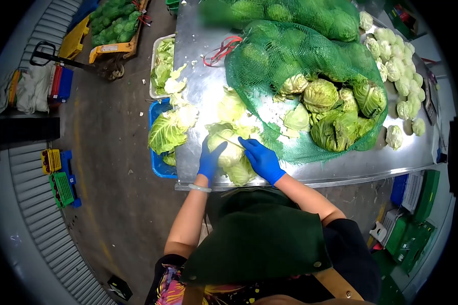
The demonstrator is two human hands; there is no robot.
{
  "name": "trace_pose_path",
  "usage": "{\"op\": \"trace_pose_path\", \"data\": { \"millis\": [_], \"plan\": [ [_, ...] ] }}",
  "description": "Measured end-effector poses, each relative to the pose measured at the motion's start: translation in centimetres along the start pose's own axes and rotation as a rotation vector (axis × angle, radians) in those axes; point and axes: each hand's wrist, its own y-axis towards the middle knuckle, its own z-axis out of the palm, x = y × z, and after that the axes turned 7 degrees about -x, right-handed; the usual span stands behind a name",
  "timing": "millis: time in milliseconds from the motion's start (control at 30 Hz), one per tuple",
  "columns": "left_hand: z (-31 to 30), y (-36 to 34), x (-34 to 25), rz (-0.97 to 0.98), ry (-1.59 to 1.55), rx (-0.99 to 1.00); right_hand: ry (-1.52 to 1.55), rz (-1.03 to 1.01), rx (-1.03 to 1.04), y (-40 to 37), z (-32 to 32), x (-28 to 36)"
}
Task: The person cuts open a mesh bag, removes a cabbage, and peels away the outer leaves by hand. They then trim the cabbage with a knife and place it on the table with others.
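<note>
Both my hands wear blue gloves and grip one pale green cabbage at the front edge of a steel table. My left hand clasps its left side, and my right hand presses on its right side. Loose outer leaves lie just behind the cabbage. A large green net sack full of cabbages lies open to the right of my hands, with several heads showing at its mouth.
Trimmed pale cabbages are piled at the table's right end. A blue crate and a white tray with leaves stand left of the table. A yellow pallet jack carries more sacks. Green crates sit at lower right.
</note>
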Motion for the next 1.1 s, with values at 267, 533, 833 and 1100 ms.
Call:
{"op": "trace_pose_path", "data": {
  "millis": [267,533,833,1100],
  "plan": [
    [0.2,0.8,3.4,0.159,0.160,0.002,-0.075,0.268,0.085,4.8,3.9,-5.0],
    [-4.1,-1.5,5.2,0.190,0.139,0.175,0.034,0.432,0.133,5.9,4.8,-7.6],
    [-5.1,-0.9,5.6,0.464,0.649,-0.249,0.260,0.297,0.150,2.0,1.2,-1.2],
    [-7.5,2.3,6.7,0.533,0.366,-0.607,0.631,0.237,0.492,-0.5,1.3,-2.9]
  ]
}}
